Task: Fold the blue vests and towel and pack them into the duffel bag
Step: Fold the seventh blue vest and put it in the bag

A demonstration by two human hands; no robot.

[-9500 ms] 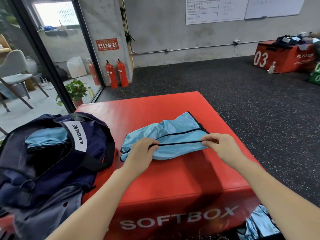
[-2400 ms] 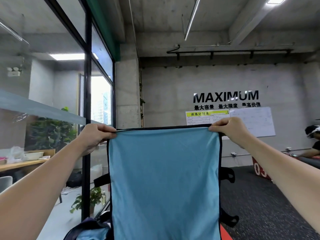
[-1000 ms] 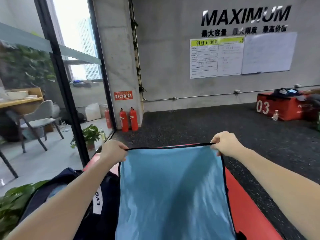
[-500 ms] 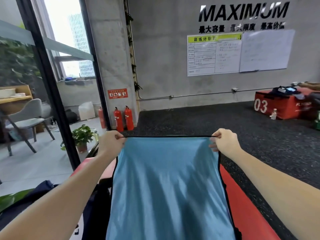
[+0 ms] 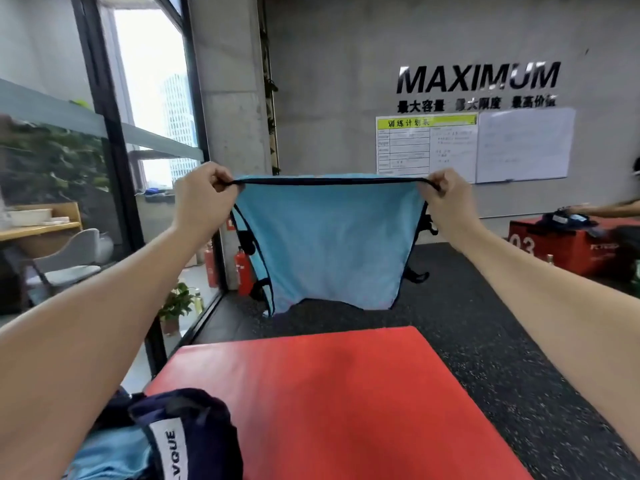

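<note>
My left hand [image 5: 204, 199] and right hand [image 5: 446, 199] each have their fingers pinching a top corner of the blue vest [image 5: 329, 247], with its black-trimmed top edge pulled taut between them. Half a second ago the cloth hung straight down close in front of me, covering most of the red bench [image 5: 332, 393]; now my arms are stretched forward and the vest has swung out beyond the bench's far edge, its lower hem in the air over the floor and touching nothing. I read this as a shake to flatten it before laying it down, so folding of this vest is not yet begun. The navy duffel bag [image 5: 194, 434] sits at the near left corner of the bench, open, with light blue fabric [image 5: 107, 455] already showing inside, so some of the packing looks done.
</note>
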